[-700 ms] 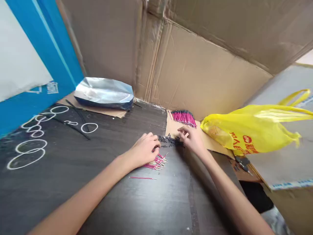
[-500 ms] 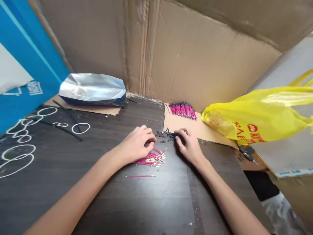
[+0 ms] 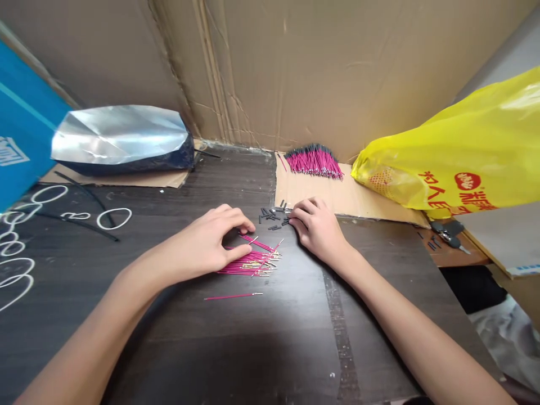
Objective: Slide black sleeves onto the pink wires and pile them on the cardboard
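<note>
L hand at pink wire pile now opened, thumb/index parted vs curled prev.; R hand at blk tubes beyond pile, grip unclear, prob. mid-pick.

hands: 2 | pink-wire heaps: 2 | black tubes: many | yellow bag: 1 | silver bag: 1

Silver-topped bag resting on a cardboard piece, left rear of tabletop. White loops lie in front of it, several overlapping. Cardboard sheeting stands behind. Yellow bag, red-printed, at right. Dark object below it, possibly a tool; identity unconfirmed.
</note>
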Demonstrator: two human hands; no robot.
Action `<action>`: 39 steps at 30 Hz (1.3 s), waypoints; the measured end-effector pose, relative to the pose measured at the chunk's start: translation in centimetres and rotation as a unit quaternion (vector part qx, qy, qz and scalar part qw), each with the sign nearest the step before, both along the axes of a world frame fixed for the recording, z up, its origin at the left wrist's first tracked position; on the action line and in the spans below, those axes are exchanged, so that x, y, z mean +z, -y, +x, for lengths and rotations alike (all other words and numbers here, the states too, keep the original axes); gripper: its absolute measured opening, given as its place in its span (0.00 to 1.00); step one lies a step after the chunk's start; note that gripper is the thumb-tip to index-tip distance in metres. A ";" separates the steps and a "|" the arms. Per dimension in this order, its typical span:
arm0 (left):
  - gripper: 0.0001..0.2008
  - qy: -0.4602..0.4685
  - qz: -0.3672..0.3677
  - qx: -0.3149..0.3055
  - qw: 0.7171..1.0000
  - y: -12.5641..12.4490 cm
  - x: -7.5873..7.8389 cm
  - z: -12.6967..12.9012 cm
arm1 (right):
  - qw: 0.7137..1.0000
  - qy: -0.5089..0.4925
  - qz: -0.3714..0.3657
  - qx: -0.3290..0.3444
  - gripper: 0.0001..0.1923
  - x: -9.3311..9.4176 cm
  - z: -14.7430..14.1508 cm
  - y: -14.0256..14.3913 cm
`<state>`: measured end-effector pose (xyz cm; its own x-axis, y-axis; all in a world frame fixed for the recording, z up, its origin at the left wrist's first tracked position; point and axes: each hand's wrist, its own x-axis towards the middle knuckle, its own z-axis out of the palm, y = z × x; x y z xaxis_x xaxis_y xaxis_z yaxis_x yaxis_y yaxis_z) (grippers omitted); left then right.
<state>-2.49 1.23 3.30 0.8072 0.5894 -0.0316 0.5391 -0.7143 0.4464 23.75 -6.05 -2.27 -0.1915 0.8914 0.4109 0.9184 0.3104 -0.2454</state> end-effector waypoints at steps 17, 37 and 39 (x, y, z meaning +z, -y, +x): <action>0.12 0.008 0.036 -0.054 0.998 0.2 -1.7 1.4 | 0.989 -0.059 -0.029 0.129 0.12 0.9 -0.2 1.6; 0.11 0.005 0.061 -0.031 0.998 1.4 -2.3 2.4 | 0.992 0.024 -0.098 0.069 0.12 1.5 -2.5 3.1; 0.12 0.011 0.054 -0.027 0.998 1.5 -2.2 2.6 | 0.993 0.024 -0.104 0.057 0.12 1.4 -2.7 3.2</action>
